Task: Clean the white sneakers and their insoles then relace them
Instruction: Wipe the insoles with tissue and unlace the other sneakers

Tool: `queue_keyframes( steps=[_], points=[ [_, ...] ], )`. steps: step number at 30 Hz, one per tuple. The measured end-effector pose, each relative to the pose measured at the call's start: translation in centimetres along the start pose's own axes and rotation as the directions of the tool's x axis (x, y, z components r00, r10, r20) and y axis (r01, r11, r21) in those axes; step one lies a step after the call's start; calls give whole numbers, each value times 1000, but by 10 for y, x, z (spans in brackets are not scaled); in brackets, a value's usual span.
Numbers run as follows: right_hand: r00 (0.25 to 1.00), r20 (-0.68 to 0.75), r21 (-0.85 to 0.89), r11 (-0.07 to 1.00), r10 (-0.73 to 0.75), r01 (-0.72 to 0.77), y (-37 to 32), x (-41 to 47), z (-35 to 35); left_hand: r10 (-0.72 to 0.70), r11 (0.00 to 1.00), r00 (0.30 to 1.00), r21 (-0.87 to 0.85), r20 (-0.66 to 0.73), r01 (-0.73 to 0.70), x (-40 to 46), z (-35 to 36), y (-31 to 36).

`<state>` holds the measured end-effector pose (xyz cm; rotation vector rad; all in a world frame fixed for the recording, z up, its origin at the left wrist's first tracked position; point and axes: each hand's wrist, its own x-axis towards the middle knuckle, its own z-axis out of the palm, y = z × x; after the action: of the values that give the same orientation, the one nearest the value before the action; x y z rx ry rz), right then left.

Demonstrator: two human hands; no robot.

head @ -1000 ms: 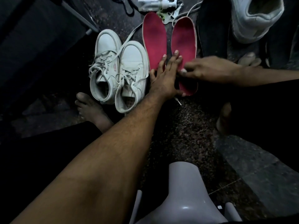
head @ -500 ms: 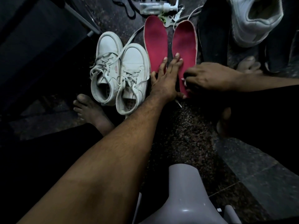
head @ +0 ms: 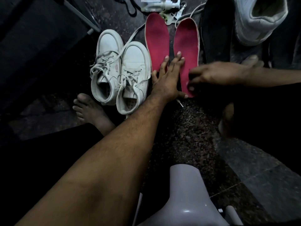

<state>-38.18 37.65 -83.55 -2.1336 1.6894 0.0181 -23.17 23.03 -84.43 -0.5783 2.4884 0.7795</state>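
Head view is showing the flat, straight-fingered left hand [head: 167,79] pinning two red foam insoles [head: 157,41] while the curled right hand [head: 216,73], at its 3 o'clock, is scrubbing one's heel, its grasp unclear; the laced white leather sneakers [head: 120,70] likely need unlacing next.

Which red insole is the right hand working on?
The right-hand insole, beside the black one; the right hand grips its heel end. The other insole lies nearer the sneakers.

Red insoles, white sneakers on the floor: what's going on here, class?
A person sits over two red foam insoles lying side by side on the dark speckled floor. The left hand presses flat across both; the right hand works at the right insole's heel. The laced white leather sneakers stand untouched beside them.
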Motion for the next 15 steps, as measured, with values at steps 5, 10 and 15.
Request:
queue_keyframes(
  steps=[5,10,15],
  points=[
    [987,-158,25,1000,2,2,-11,14,-10,-7,1000,1000,18,-1,7,1,-1,2],
    [969,-236,133,990,67,-36,5,9,-18,-13,1000,1000,24,-2,13,1,-2,3],
    [984,-137,114,985,-111,127,-18,9,-8,-12,1000,1000,18,8,12,1,-2,3]
  ],
)
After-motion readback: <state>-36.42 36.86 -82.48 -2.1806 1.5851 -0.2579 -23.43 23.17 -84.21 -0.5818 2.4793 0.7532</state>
